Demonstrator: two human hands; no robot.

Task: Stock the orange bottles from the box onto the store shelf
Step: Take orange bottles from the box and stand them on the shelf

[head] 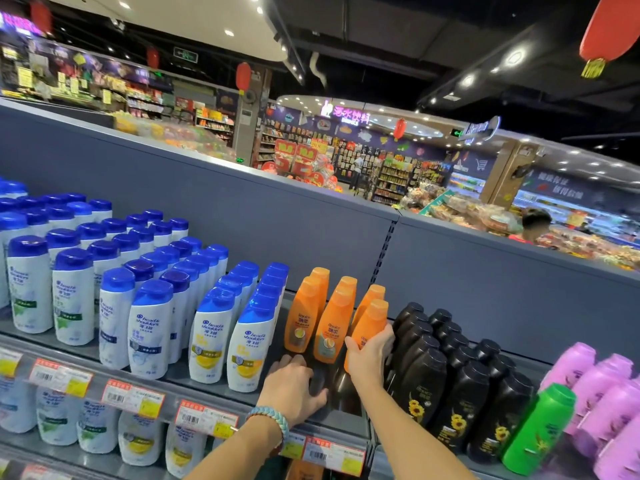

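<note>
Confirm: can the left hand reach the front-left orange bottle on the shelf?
Probably yes. The left hand rests on the shelf just in front of the front-left orange bottle, holding nothing, with nothing between them. The right hand grips the front-right orange bottle, clear of that path.

The right grip (369, 358) covers the lower part of the front orange bottle (371, 322), the rear orange bottles (320, 274) show little but caps behind the front ones, the pink bottles (606, 403) run off the right edge, and print on the price tags (204, 419) is too small to read.
</note>
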